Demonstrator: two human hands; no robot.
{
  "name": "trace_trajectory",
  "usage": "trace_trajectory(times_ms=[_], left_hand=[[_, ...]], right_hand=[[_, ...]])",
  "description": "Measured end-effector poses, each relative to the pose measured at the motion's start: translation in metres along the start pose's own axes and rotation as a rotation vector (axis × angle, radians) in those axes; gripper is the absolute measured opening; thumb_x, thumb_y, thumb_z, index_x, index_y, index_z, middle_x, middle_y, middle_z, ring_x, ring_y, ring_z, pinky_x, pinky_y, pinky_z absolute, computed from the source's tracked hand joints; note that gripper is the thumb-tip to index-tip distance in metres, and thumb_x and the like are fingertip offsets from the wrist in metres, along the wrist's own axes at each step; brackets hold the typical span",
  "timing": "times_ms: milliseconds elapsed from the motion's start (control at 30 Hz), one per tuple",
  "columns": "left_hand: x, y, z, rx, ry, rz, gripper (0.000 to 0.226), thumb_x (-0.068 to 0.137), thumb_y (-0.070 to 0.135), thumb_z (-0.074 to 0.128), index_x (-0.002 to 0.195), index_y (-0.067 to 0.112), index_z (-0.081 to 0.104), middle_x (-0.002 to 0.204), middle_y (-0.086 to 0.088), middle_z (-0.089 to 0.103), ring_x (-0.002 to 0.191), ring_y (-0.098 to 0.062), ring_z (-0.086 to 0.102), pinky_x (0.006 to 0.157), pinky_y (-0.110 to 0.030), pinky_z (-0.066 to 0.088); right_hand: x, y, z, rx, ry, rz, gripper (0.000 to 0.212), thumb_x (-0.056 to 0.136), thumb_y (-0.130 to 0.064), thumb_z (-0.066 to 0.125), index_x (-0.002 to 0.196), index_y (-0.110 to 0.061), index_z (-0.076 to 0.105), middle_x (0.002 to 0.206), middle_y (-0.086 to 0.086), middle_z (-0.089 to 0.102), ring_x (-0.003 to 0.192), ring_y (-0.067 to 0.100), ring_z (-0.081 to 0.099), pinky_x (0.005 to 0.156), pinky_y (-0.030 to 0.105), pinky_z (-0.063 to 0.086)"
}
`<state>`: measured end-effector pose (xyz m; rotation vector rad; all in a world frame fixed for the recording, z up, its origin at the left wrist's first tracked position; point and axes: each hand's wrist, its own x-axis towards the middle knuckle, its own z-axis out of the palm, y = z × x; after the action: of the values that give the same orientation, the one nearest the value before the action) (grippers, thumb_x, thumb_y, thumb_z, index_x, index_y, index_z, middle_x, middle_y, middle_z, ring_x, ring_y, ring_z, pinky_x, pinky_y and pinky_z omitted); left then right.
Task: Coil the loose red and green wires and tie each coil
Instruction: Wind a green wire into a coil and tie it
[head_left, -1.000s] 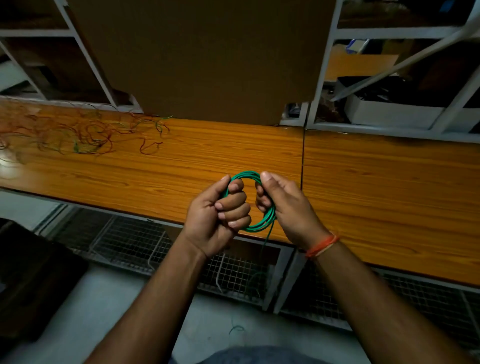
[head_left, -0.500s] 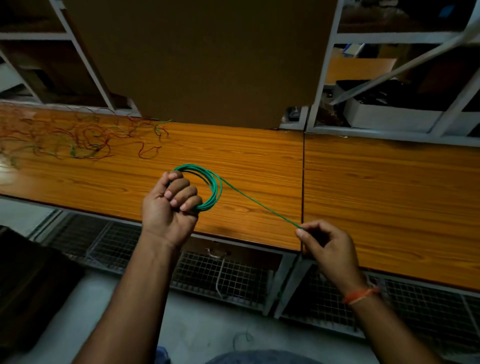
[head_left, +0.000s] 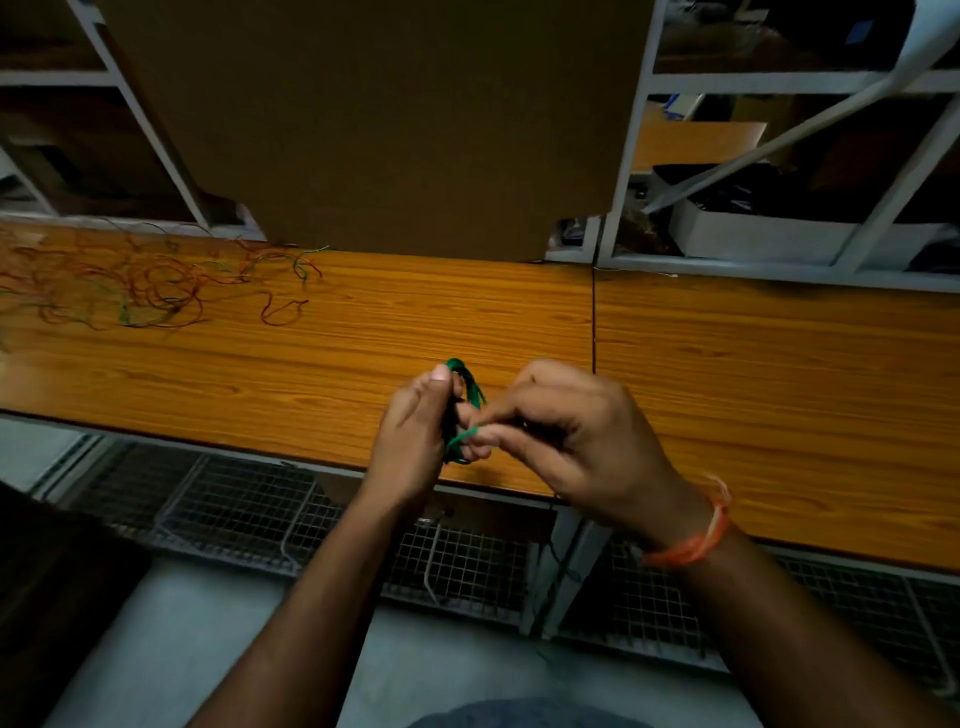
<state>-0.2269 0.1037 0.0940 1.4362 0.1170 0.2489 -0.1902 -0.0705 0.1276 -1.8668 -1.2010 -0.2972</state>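
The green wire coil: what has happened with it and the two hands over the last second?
The right hand, which had drawn a strand out to the right, came back beside the left hand and pinches the wire's end there. The left hand kept holding the green wire coil, now seen edge-on. The loose wires stayed put.

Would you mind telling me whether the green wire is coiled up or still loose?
Coiled: the thin green wire is bunched into loops gripped in the left hand, while the right hand pinches its free end. Whether it is tied, cannot tell.
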Motion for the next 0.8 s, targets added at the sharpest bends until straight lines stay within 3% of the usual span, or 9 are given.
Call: trace_trajectory(times_ms=[133,333,400,467,567,667,800], left_hand=[[-0.003,-0.001,0.006,0.026,-0.087,0.000,0.038,0.111,0.027,0.033,0.086,0.004,0.050,0.050,0.003,0.047,0.041,-0.008,0.038,0.042,-0.018,0.032],[0.000,-0.001,0.003,-0.217,-0.188,-0.135,0.043,0.100,0.051,0.039,0.085,0.013,0.052,0.052,0.007,0.027,0.044,-0.008,0.016,0.044,-0.020,0.014],[-0.004,0.002,0.004,-0.221,-0.220,-0.143,0.037,0.097,0.047,0.044,0.083,0.014,0.052,0.053,0.008,0.026,0.046,-0.008,0.014,0.044,-0.022,0.011],[-0.007,0.004,0.005,-0.259,-0.251,-0.155,0.032,0.097,0.043,0.046,0.083,0.015,0.051,0.053,0.008,0.025,0.045,-0.007,0.015,0.043,-0.020,0.012],[-0.012,0.007,0.008,-0.374,-0.314,-0.192,0.031,0.098,0.039,0.044,0.081,0.015,0.051,0.052,0.009,0.025,0.042,-0.004,0.018,0.042,-0.018,0.013],[-0.014,0.008,0.010,-0.466,-0.377,-0.255,0.033,0.100,0.038,0.044,0.078,0.017,0.055,0.052,0.009,0.026,0.042,-0.004,0.017,0.040,-0.016,0.019],[-0.015,0.007,0.010,-0.586,-0.433,-0.322,0.031,0.103,0.038,0.043,0.082,0.016,0.053,0.052,0.010,0.028,0.043,-0.006,0.016,0.040,-0.018,0.021]], right_hand=[[0.024,0.004,-0.006,0.035,0.054,0.062,0.008,0.092,-0.013,0.074,0.099,-0.013,0.078,0.087,-0.001,0.064,0.082,0.010,0.061,0.068,0.030,0.051],[0.030,0.035,0.007,0.265,0.182,0.284,0.008,0.092,-0.016,0.075,0.099,-0.016,0.077,0.093,0.005,0.066,0.089,0.021,0.064,0.078,0.047,0.054],[0.022,0.047,0.011,0.265,0.193,0.363,0.010,0.094,-0.024,0.072,0.099,-0.019,0.077,0.096,0.007,0.065,0.092,0.022,0.062,0.079,0.048,0.053],[0.015,0.054,0.017,0.293,0.147,0.457,0.032,0.098,-0.042,0.061,0.098,-0.014,0.077,0.096,0.007,0.066,0.093,0.021,0.063,0.079,0.045,0.052],[0.005,0.049,0.029,0.454,0.069,0.571,0.073,0.100,-0.063,0.043,0.087,0.004,0.068,0.085,0.020,0.068,0.083,0.037,0.064,0.080,0.049,0.049],[-0.001,0.039,0.035,0.514,0.142,0.613,0.067,0.104,-0.056,0.040,0.064,-0.004,0.054,0.060,0.009,0.054,0.057,0.025,0.051,0.064,0.039,0.043],[-0.003,0.031,0.034,0.550,0.186,0.609,0.059,0.105,-0.047,0.041,0.055,-0.016,0.044,0.053,0.009,0.042,0.052,0.020,0.043,0.058,0.033,0.038]])
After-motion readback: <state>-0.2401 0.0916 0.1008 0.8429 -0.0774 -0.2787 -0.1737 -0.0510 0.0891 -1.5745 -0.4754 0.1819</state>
